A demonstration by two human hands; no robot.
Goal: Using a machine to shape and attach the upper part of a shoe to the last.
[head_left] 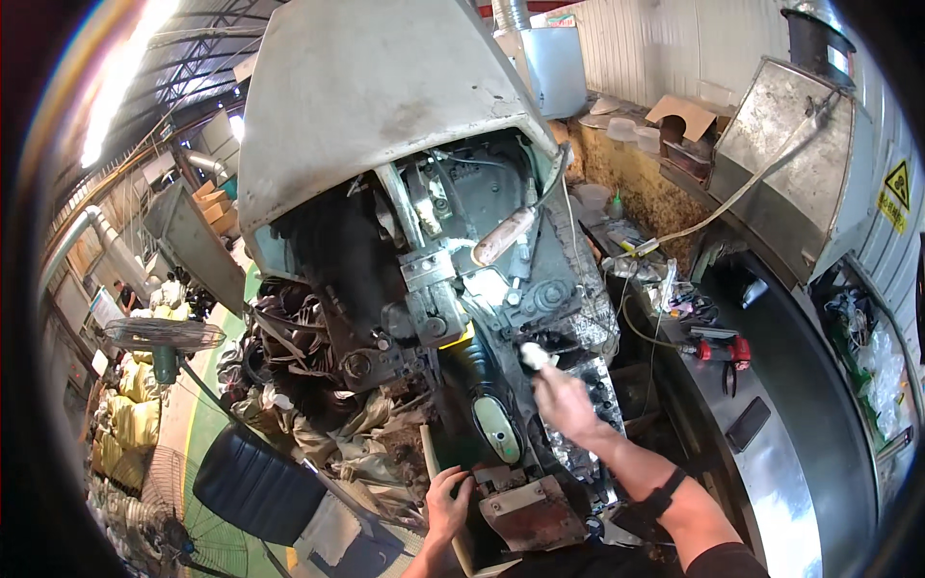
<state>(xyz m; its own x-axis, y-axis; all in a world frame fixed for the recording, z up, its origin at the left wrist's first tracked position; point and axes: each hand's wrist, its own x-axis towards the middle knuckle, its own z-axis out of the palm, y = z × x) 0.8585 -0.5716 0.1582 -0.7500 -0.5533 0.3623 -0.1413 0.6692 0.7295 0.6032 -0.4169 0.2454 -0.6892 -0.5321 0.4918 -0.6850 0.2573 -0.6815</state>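
Note:
A large grey machine stands open before me, its dark metal parts showing under the hood. My right hand reaches into its right side, closed around a small white object whose kind I cannot make out. Left of that hand lies a pale green oval piece with a dark rim, shaped like a shoe sole. My left hand is lower down, fingers curled beside the pale rim of a box; anything in them is hidden. Above both hands, a worn handle juts from the machine.
To the right, a metal bench bears a red power tool and a dark phone. A black padded seat and fans stand at left. Heaped scraps lie left of the machine. A hose hangs at right.

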